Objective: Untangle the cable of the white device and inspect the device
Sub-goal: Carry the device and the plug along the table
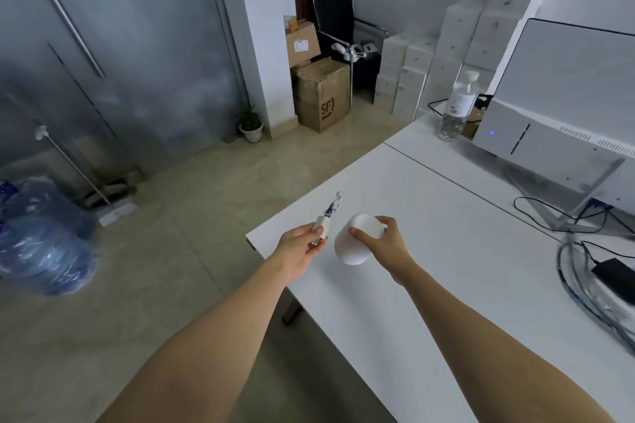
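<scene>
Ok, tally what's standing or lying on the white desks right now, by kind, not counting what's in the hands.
Water bottle: 1
White computer unit: 1
Monitor: 1
Black power adapter: 1
Cable bundle: 1
Total: 5

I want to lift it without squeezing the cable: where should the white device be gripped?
Grip the white device around its smooth cylindrical side, from the right, as the right hand does. It lies tilted, so its wall is exposed, and the left hand holds the plug clear.
</scene>
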The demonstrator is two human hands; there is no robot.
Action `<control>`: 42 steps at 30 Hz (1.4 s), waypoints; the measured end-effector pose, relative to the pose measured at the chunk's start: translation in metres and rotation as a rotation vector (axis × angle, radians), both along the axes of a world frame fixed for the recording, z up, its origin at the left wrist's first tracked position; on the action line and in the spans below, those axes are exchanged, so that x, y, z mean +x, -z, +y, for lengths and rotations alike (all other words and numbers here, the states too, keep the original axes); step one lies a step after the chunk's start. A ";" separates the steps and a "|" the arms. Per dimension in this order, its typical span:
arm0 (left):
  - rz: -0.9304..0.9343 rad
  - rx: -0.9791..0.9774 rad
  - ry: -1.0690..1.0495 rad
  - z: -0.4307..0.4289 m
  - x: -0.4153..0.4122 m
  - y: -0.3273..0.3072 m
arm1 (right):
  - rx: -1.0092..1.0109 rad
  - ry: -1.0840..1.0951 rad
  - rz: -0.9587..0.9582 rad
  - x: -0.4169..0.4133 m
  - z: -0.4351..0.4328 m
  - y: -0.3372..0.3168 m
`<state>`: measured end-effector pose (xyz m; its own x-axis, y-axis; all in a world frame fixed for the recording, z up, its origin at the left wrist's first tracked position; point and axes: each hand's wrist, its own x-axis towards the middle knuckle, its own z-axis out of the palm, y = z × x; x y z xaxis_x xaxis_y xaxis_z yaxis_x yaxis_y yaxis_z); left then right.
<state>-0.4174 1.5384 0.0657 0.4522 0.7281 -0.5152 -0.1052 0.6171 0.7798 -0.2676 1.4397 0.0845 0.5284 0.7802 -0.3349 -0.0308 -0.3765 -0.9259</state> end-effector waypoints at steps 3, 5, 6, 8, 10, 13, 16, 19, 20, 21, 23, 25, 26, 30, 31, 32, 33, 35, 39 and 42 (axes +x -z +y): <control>-0.004 -0.001 0.001 0.017 -0.007 0.006 | -0.012 0.002 -0.005 -0.007 0.014 0.004; -0.005 -0.009 0.002 0.024 -0.009 0.009 | -0.018 0.000 -0.006 -0.010 0.023 0.007; -0.004 -0.014 0.002 0.028 -0.010 0.010 | -0.020 0.001 -0.006 -0.012 0.027 0.008; -0.003 -0.021 0.004 0.034 -0.011 0.013 | -0.024 -0.001 -0.009 -0.013 0.034 0.010; 0.000 -0.026 0.005 0.040 -0.011 0.017 | -0.028 -0.009 -0.006 -0.013 0.041 0.014; 0.010 -0.028 0.005 0.048 -0.011 0.021 | -0.034 -0.020 0.005 -0.013 0.051 0.020; 0.015 -0.029 -0.008 0.058 -0.012 0.025 | -0.044 -0.023 0.018 -0.012 0.063 0.028; 0.029 -0.022 -0.030 0.069 -0.013 0.029 | -0.058 -0.039 0.023 -0.013 0.077 0.034; 0.037 -0.016 -0.031 0.072 -0.013 0.031 | -0.065 -0.046 0.021 -0.014 0.081 0.036; 0.043 -0.012 -0.033 0.076 -0.014 0.034 | -0.072 -0.054 0.016 -0.015 0.084 0.039; 0.053 -0.005 -0.036 0.082 -0.016 0.038 | -0.079 -0.063 0.012 -0.018 0.091 0.043; 0.069 0.007 -0.031 0.089 -0.018 0.041 | -0.086 -0.063 0.017 -0.020 0.097 0.047; 0.077 0.012 -0.027 0.092 -0.019 0.042 | -0.089 -0.059 0.022 -0.022 0.099 0.049; 0.119 0.019 -0.011 0.106 -0.024 0.047 | -0.091 -0.015 0.040 -0.030 0.109 0.053; 0.132 0.016 -0.007 0.110 -0.026 0.049 | -0.090 -0.001 0.039 -0.032 0.111 0.055; 0.145 0.016 -0.003 0.113 -0.028 0.051 | -0.088 0.009 0.038 -0.034 0.112 0.056; 0.161 0.018 0.004 0.116 -0.030 0.053 | -0.089 0.019 0.037 -0.037 0.113 0.057; 0.193 0.027 0.020 0.120 -0.034 0.057 | -0.097 0.036 0.037 -0.043 0.115 0.061; 0.249 0.033 0.024 0.125 -0.042 0.063 | -0.118 0.047 0.027 -0.054 0.120 0.068; 0.260 0.031 0.033 0.127 -0.048 0.068 | -0.113 0.052 0.017 -0.061 0.121 0.073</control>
